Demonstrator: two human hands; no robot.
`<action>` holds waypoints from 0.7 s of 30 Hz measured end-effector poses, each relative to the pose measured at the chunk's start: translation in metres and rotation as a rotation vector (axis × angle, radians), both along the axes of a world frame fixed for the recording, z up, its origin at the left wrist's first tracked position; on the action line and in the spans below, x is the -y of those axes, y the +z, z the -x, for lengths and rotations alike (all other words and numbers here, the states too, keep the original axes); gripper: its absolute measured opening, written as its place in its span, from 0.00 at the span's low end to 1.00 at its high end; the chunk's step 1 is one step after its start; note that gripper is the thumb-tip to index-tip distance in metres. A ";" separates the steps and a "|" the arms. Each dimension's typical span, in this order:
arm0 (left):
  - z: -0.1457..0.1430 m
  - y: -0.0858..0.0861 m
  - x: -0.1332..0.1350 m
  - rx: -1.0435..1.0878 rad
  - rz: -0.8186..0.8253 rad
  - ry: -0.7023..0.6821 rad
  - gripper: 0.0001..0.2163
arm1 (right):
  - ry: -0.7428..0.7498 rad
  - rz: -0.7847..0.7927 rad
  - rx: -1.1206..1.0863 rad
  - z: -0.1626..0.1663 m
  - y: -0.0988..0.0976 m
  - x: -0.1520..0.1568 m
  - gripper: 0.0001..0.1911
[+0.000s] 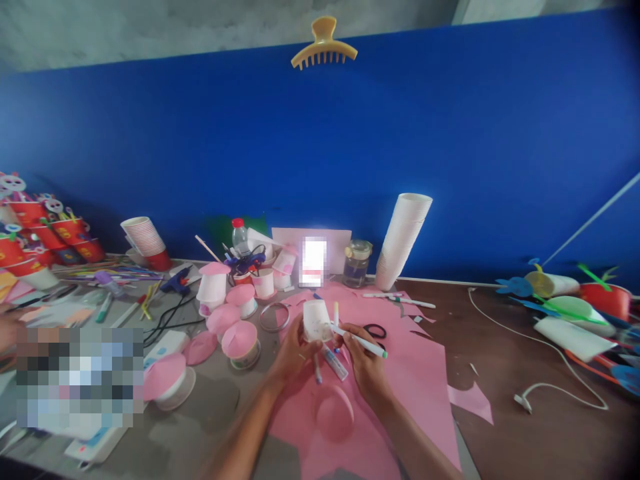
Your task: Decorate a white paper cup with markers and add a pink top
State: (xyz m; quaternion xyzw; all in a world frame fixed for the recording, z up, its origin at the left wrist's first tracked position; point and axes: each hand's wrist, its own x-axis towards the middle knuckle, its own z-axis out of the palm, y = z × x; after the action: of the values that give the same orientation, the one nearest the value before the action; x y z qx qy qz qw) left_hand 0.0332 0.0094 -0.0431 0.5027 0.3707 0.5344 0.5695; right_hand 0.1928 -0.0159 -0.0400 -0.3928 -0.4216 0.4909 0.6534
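Observation:
My left hand (299, 348) is closed around a white paper cup (316, 319), which is tilted above a pink paper sheet (415, 387). My right hand (364, 357) grips a white marker (365, 343) with a green end, its other end at the cup's side. Whether the tip touches the cup I cannot tell. Below the hands lie a glue tube (336, 364) and a round pink paper piece (334, 413). Black-handled scissors (376, 331) lie beside my right hand, partly hidden by it.
Pink-topped paper cups (240, 341) stand at left, near a power strip (103, 427) and a hot glue gun (177, 280). Behind are a glass jar (357, 265) and a tall cup stack (404, 240). A white cable (550, 340) crosses the right side. Another person's hand (10, 330) shows far left.

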 end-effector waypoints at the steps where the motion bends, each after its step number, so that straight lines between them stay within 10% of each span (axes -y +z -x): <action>1: 0.000 0.000 0.000 -0.003 -0.003 -0.006 0.35 | 0.001 -0.002 0.000 0.000 0.000 0.000 0.15; 21: 0.001 0.001 0.002 -0.041 -0.007 0.022 0.35 | 0.034 -0.027 0.006 0.000 -0.006 0.001 0.15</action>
State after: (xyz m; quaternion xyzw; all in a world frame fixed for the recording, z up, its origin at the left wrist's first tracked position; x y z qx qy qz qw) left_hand 0.0326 0.0076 -0.0424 0.5116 0.3858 0.5314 0.5540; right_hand 0.1923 -0.0166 -0.0457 -0.3782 -0.4369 0.4950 0.6489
